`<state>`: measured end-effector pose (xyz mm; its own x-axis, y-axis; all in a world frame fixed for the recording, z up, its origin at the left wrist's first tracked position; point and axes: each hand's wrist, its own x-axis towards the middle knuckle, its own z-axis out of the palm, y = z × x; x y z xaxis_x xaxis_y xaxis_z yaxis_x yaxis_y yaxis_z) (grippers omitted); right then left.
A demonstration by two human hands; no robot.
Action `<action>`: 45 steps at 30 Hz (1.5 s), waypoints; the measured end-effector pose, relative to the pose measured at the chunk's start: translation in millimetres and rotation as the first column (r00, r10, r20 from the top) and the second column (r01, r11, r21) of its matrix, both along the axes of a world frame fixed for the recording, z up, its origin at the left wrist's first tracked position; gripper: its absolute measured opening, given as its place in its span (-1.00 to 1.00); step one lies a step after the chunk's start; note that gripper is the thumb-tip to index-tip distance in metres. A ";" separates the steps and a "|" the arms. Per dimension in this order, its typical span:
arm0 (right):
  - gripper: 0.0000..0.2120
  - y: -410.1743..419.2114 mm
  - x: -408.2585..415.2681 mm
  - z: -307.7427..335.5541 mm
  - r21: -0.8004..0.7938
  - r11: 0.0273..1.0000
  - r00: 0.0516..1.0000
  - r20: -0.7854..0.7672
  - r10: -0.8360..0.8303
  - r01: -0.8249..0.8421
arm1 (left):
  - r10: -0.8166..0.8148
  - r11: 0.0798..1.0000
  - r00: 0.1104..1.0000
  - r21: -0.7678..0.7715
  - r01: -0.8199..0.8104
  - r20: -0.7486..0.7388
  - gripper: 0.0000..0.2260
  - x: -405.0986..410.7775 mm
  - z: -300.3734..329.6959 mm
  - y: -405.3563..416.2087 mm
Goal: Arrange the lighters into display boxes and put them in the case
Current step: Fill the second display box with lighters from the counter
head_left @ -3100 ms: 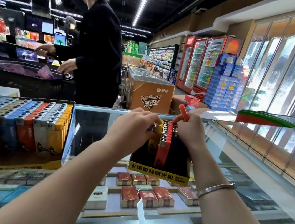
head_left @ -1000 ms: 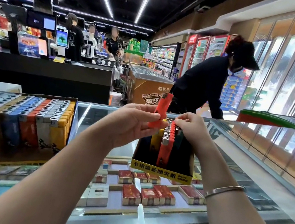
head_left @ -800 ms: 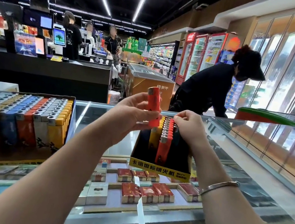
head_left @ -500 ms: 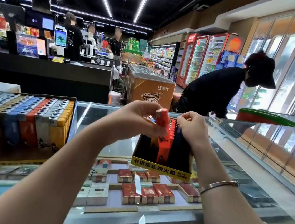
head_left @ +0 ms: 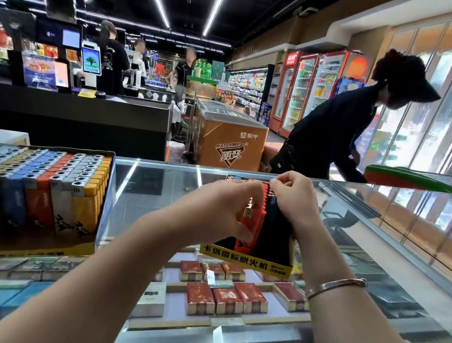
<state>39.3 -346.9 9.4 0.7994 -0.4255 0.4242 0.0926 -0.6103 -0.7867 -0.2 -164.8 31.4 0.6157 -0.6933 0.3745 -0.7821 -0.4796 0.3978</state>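
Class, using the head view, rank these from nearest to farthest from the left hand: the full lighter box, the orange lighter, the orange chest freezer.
1. orange lighter: in the left hand, over the black display box.
2. full lighter box: left, on the glass counter.
3. orange chest freezer: far behind the counter.

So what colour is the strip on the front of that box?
Yellow, with dark writing, on the display box; head view.

Raised orange lighter (head_left: 248, 229) now in box (head_left: 246, 260)
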 end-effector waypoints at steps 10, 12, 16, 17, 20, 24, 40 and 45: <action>-0.87 0.1 0.1 1.0 0.006 1.000 1.000 0.000 0.010 -0.010 | 0.102 0.969 0.917 0.170 -0.180 0.385 -0.54 -2.1 -2.4 -4.1; -0.87 0.4 -0.3 1.4 0.000 1.000 1.000 -0.005 0.013 -0.013 | 0.097 0.977 0.918 0.139 -0.161 0.384 -0.65 -0.4 -0.5 -0.4; -0.90 0.9 -1.5 2.1 0.025 0.999 0.999 -0.015 0.028 -0.028 | 0.097 0.974 0.933 0.158 -0.160 0.347 -0.73 2.0 -0.1 2.7; -0.90 1.1 -1.8 2.5 0.024 0.999 0.999 -0.018 0.028 -0.028 | 0.102 0.974 0.934 0.158 -0.165 0.343 -0.71 1.7 0.5 2.4; -0.91 2.2 -2.6 3.6 0.024 0.999 0.999 -0.029 0.027 -0.026 | 0.135 0.977 0.937 0.112 -0.180 0.323 -0.67 0.5 4.0 3.4; -0.92 2.0 -2.4 3.1 0.016 1.000 1.000 -0.027 0.010 -0.009 | 0.064 0.996 0.965 0.040 -0.076 0.253 -0.83 -1.4 7.4 2.4; -0.84 -43.6 -16.4 9.0 0.513 0.844 0.978 -0.198 -0.064 0.159 | 0.189 0.950 0.959 -0.210 -0.233 -0.214 -0.51 23.5 -12.2 4.6; -0.77 -31.3 -13.3 6.5 0.481 0.873 0.933 -0.275 0.232 -0.076 | 0.135 0.944 0.844 -0.190 -0.268 -0.519 -0.44 25.5 -14.2 1.4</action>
<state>26.1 -378.1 15.9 0.9273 -0.3674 -0.0717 -0.1446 -0.1749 -0.9739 25.3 -163.4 17.2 0.8797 -0.4591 0.1242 -0.3465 -0.4397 0.8287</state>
